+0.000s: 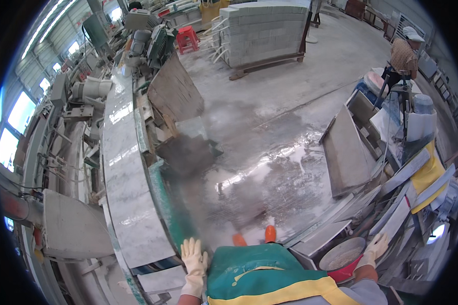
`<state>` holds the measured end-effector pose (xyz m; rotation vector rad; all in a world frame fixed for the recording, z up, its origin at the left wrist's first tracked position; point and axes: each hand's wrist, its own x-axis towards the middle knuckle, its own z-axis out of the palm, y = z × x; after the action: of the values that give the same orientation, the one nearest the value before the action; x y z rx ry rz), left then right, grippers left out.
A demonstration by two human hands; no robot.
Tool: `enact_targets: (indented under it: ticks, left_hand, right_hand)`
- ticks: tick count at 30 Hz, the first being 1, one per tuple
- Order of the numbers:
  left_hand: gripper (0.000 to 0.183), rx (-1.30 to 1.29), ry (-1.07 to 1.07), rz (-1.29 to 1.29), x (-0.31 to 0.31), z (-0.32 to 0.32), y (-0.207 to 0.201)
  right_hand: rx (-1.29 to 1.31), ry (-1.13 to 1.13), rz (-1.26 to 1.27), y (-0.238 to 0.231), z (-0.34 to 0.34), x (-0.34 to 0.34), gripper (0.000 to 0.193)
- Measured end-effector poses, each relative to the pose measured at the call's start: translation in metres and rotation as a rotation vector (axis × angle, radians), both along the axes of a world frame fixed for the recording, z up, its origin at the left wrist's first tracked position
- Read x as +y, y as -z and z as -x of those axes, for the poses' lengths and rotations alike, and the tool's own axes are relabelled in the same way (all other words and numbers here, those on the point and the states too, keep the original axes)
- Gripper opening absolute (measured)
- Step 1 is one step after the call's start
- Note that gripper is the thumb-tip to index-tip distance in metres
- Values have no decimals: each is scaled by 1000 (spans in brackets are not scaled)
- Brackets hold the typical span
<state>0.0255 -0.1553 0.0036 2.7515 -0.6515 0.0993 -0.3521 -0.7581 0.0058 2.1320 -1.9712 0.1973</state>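
My left hand (194,260), in a cream rubber glove, is open with its fingers stretched out. It is beside the near end of a row of white, grey-veined stone slabs (130,193) on a long machine bed. No object shows in it. My right hand (375,249), in the same kind of glove, has its fingers extended just past the right side of a red basin (345,273). The basin holds a greyish, grainy mass (341,255). Whether the glove touches the rim is hard to tell. A green apron (264,264) with yellow trim covers my front.
Stone offcuts (323,236) lean at the right, below a tilted board (343,152). A wooden panel (174,89) stands against the machine bed. Wet floor (269,168) stretches ahead to stacked pale slabs (264,35) and a red stool (187,38). A person (404,56) stands at far right.
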Motion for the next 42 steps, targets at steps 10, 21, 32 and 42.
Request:
enact_targets:
  ticks: [10, 21, 32, 42]
  left_hand:
    - [42, -57, -30, -71, -3, 4, 3]
    - [37, -172, -18, -78, -8, 3, 3]
    - [39, -247, 32, 43, 3, 2, 22]
    - [38, -276, 67, 52, 8, -2, 31]
  right_hand:
    - [-96, -95, 109, 13, 12, 14, 58]
    - [-89, -190, 153, 10, 7, 26, 70]
    - [-55, 42, -51, -2, -18, 45, 79]
    - [-46, 60, -33, -9, -31, 64, 81]
